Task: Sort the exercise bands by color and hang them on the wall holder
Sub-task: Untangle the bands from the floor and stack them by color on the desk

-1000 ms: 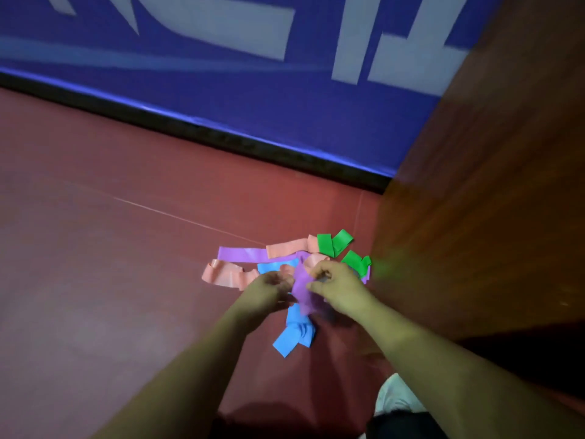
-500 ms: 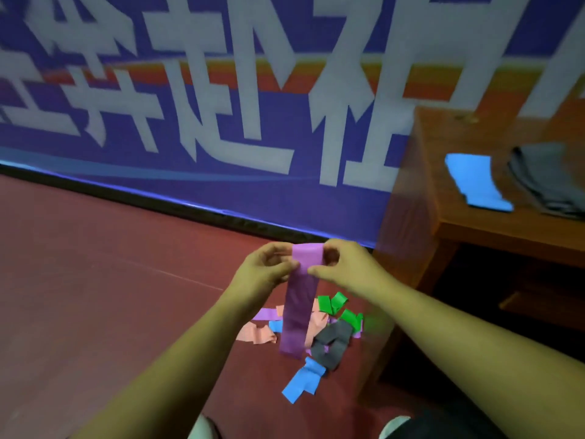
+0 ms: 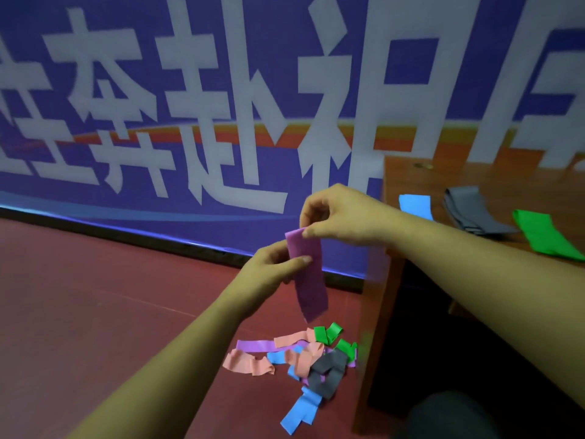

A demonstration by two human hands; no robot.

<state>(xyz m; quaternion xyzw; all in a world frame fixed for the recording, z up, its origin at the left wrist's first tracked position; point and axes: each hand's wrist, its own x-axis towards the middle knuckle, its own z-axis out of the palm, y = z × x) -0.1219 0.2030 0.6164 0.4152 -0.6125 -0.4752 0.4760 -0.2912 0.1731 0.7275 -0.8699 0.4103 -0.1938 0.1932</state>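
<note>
A purple band (image 3: 308, 277) hangs in the air between both hands. My right hand (image 3: 340, 217) pinches its top edge, and my left hand (image 3: 275, 264) pinches it a little lower on the left side. Below them on the red floor lies a tangled pile of bands (image 3: 297, 359): pink, purple, blue, green and grey. On the wooden table at the right lie a blue band (image 3: 415, 206), a grey band (image 3: 471, 212) and a green band (image 3: 543, 234), side by side. No wall holder shows in the head view.
A wooden table (image 3: 411, 175) stands at the right, its side panel close to the pile. A blue banner (image 3: 190, 106) with large white characters covers the wall behind. Red floor (image 3: 95, 312) stretches to the left. A dark knee (image 3: 449, 416) shows at the bottom right.
Both hands lifted the purple band off the floor pile and raised it. The right hand has climbed higher than the left. The head tilted up, so the table top shows the green band.
</note>
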